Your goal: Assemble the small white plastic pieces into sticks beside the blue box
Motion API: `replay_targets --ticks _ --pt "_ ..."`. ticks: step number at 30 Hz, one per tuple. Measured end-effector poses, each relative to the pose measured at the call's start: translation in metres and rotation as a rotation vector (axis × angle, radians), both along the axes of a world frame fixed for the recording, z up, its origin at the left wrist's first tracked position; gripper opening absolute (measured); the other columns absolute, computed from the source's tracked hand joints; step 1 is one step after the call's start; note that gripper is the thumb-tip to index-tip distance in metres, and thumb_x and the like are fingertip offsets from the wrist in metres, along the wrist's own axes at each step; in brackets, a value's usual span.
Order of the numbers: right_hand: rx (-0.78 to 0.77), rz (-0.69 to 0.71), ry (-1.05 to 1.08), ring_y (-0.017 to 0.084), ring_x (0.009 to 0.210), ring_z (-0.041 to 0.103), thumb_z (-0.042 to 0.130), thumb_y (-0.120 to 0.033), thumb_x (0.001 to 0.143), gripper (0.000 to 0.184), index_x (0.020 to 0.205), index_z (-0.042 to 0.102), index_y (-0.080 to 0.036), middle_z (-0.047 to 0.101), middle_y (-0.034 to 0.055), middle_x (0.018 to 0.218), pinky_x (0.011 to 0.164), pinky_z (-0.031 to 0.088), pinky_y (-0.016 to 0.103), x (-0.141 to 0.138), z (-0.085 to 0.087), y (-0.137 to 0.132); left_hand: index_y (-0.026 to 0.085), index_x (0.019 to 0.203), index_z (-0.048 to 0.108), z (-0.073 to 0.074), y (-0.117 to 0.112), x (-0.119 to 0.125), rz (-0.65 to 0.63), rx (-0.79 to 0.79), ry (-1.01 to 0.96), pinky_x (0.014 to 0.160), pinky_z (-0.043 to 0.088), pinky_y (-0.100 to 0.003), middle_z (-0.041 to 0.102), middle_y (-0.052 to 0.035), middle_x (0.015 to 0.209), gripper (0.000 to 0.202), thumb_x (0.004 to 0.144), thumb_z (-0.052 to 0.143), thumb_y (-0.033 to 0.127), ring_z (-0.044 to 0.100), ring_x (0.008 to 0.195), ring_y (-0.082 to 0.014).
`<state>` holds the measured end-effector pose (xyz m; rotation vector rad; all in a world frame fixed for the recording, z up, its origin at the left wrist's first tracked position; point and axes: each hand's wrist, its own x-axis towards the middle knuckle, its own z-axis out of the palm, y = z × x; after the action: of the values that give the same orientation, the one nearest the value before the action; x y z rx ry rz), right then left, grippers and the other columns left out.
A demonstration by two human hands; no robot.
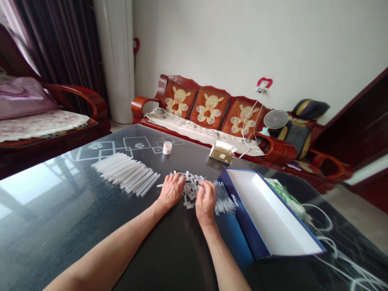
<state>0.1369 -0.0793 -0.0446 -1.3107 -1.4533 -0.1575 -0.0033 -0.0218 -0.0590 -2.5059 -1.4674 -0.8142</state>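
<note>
My left hand (173, 189) is closed around a slim white pen (160, 185), whose end sticks out to the left of the hand. Just across from it, my right hand (206, 200) pinches thumb and fingers together over something small that I cannot make out. Between and behind the hands lies a loose pile of short white pen caps (190, 190). On the left, many long white pen barrels (125, 173) lie side by side in a slanting row. Thin clear pen refills (223, 198) are bunched to the right of my right hand, against a blue box.
The open blue box (266, 214) with a white inside stands at the right on the dark glossy table (75, 226). Behind are a small white tub (167, 148) and a tissue pack (222, 152). White cables (330, 242) and a green-white bag (285, 196) lie beyond the box.
</note>
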Motion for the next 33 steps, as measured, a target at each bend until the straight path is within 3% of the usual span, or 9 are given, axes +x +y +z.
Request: replay_targets --ticks 3,7,10,13,16,19,21,26,33 --pt "-0.055 0.046 0.316 0.018 0.083 0.060 0.045 -0.032 0.088 0.025 0.107 0.053 -0.017 0.062 0.0071 0.091 0.079 0.049 0.036 0.014 0.011 0.007 0.024 0.120 0.055 0.003 0.001 0.000 -0.015 0.049 -0.021 0.076 0.040 -0.034 0.059 -0.0065 0.087 0.034 0.096 0.032 0.028 0.053 0.082 -0.0205" --pt "-0.255 0.246 0.615 0.016 0.071 0.061 0.046 -0.041 0.087 0.030 0.103 0.055 -0.017 0.062 0.0033 0.081 0.069 0.052 0.032 0.024 0.004 0.014 0.023 0.115 0.058 0.007 0.000 0.003 -0.055 0.090 -0.066 0.071 0.039 -0.032 0.055 -0.0057 0.080 0.034 0.096 0.033 0.034 0.052 0.077 -0.0197" --pt "-0.267 0.288 0.630 0.019 0.086 0.062 0.045 -0.041 0.087 0.035 0.110 0.057 -0.017 0.064 0.0078 0.094 0.073 0.052 0.033 0.024 -0.010 0.015 0.023 0.108 0.061 0.007 -0.001 0.004 -0.082 0.091 -0.080 0.071 0.038 -0.032 0.054 -0.0051 0.079 0.033 0.095 0.034 0.036 0.050 0.076 -0.0195" --pt "-0.168 0.235 0.540 0.020 0.098 0.059 0.049 -0.039 0.086 0.037 0.116 0.054 -0.017 0.061 0.0103 0.105 0.082 0.051 0.036 0.022 -0.017 0.014 0.022 0.102 0.062 0.006 0.000 0.003 -0.091 0.080 -0.091 0.071 0.038 -0.033 0.055 -0.0053 0.079 0.031 0.095 0.035 0.035 0.050 0.077 -0.0197" --pt "-0.104 0.156 0.497 0.017 0.083 0.061 0.050 -0.041 0.086 0.032 0.105 0.057 -0.017 0.062 0.0086 0.097 0.078 0.051 0.034 0.020 -0.014 0.014 0.021 0.100 0.062 0.004 0.002 0.003 -0.110 0.085 -0.102 0.073 0.038 -0.034 0.055 -0.0056 0.080 0.029 0.094 0.037 0.034 0.049 0.078 -0.0199" --pt "-0.143 0.105 0.564 0.014 0.068 0.059 0.046 -0.047 0.087 0.035 0.100 0.058 -0.017 0.062 0.0045 0.082 0.069 0.050 0.030 0.019 -0.005 0.015 0.019 0.103 0.060 0.003 0.002 0.003 -0.127 0.106 -0.114 0.074 0.039 -0.034 0.056 -0.0055 0.079 0.028 0.094 0.037 0.033 0.050 0.078 -0.0200" --pt "-0.173 0.095 0.652 0.014 0.069 0.059 0.046 -0.051 0.086 0.038 0.102 0.058 -0.018 0.062 0.0041 0.083 0.067 0.050 0.029 0.020 0.000 0.015 0.018 0.105 0.060 0.004 0.002 0.004 -0.139 0.114 -0.125 0.074 0.039 -0.033 0.056 -0.0054 0.079 0.028 0.094 0.037 0.032 0.050 0.078 -0.0197" --pt "-0.139 0.200 0.874 0.017 0.081 0.062 0.050 -0.050 0.084 0.036 0.101 0.056 -0.020 0.062 0.0040 0.088 0.071 0.052 0.031 0.021 0.003 0.018 0.017 0.102 0.060 0.003 0.002 0.004 -0.153 0.110 -0.132 0.073 0.040 -0.033 0.056 -0.0061 0.078 0.029 0.095 0.035 0.031 0.051 0.077 -0.0192" --pt "-0.161 0.289 0.963 0.014 0.069 0.062 0.055 -0.049 0.081 0.032 0.092 0.056 -0.019 0.061 -0.0003 0.074 0.068 0.053 0.031 0.017 -0.003 0.019 0.018 0.100 0.060 0.000 0.002 0.005 -0.146 0.118 -0.126 0.074 0.040 -0.033 0.055 -0.0059 0.079 0.029 0.095 0.035 0.032 0.050 0.078 -0.0192"
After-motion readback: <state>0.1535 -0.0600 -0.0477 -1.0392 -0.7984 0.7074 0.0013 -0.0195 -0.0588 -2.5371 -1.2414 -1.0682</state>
